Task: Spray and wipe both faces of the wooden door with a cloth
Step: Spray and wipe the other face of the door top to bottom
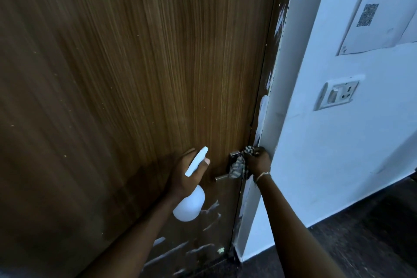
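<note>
The brown wooden door (135,74) fills the left and middle of the head view and stands closed against its frame. My left hand (184,175) grips a white spray bottle (191,201) by the neck, its nozzle pointing up and right close to the door face. My right hand (258,161) holds a checked cloth (239,165) pressed against the metal door handle (222,177) and its lock plate. White paint smears mark the lower part of the door.
A white wall (327,153) stands to the right, past the paint-splashed door frame (270,88). It carries a switch and socket plate (338,95) and a paper notice with a QR code (372,11). Dark floor (349,244) lies at the lower right.
</note>
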